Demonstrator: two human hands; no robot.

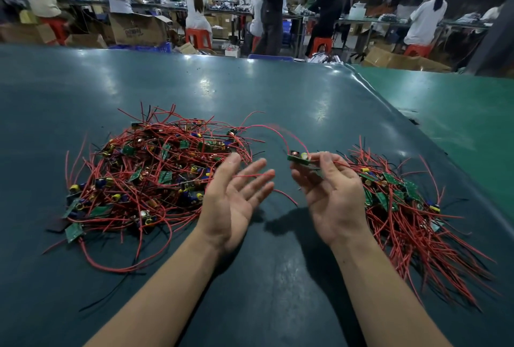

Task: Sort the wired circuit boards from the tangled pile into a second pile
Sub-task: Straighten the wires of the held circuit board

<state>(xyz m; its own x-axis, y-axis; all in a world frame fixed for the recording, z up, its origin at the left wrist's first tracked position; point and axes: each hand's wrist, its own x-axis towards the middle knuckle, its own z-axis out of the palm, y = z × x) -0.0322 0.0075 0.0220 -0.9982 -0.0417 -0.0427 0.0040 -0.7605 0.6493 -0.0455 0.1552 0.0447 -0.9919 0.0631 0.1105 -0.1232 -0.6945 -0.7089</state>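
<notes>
Table: we work at a dark green mat [278, 101], with a brighter green surface to our right.
Tangled pile: the big heap [155, 177] of red wires and small green boards lies on our left.
Second pile: a smaller heap [409, 207] lies on our right, its wires trailing toward us.
Left hand: our left hand [236, 202] hovers palm up, fingers straight, gripping nothing; a red wire crosses its fingertips.
Right hand: our right hand [331, 196] pinches a board between thumb and fingers.
Held board: the circuit board [299, 158] sits between the piles, long axis roughly left to right, its red wire arching back to the tangled pile.
</notes>
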